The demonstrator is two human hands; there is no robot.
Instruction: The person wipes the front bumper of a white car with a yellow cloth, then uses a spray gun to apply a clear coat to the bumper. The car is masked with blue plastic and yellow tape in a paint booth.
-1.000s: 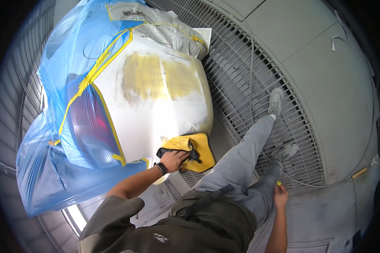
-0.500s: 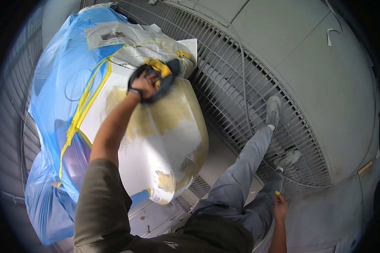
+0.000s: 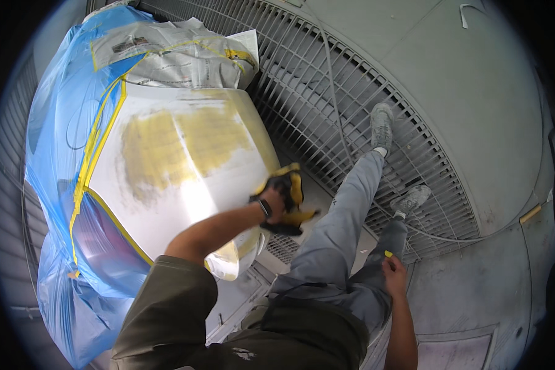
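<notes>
My left hand (image 3: 271,202), wearing a dark watch, grips a yellow-and-black cloth (image 3: 296,217) at the right edge of a white car body panel (image 3: 142,216). Yellow-tan sanded patches (image 3: 154,148) cover the panel's upper part. Yellow tape (image 3: 89,160) borders it on the left, next to blue plastic sheeting (image 3: 61,98) over the car, with a reddish lamp shape (image 3: 105,225) showing through. Printed masking paper (image 3: 179,68) lies above the panel. My right hand (image 3: 394,275) is pinched on a small yellow piece (image 3: 388,254) beside my right leg.
My feet stand on a curved metal floor grate (image 3: 314,86), crossed by a thin hose (image 3: 333,105). Grey floor panels (image 3: 450,92) lie to the right, with a small tan cylinder (image 3: 530,214) near the right rim and a white scrap (image 3: 464,15) at the top.
My left hand with the cloth swept up to the panel's top, then came down and right to its right edge. The view has shifted slightly; my right hand still pinches the yellow piece.
</notes>
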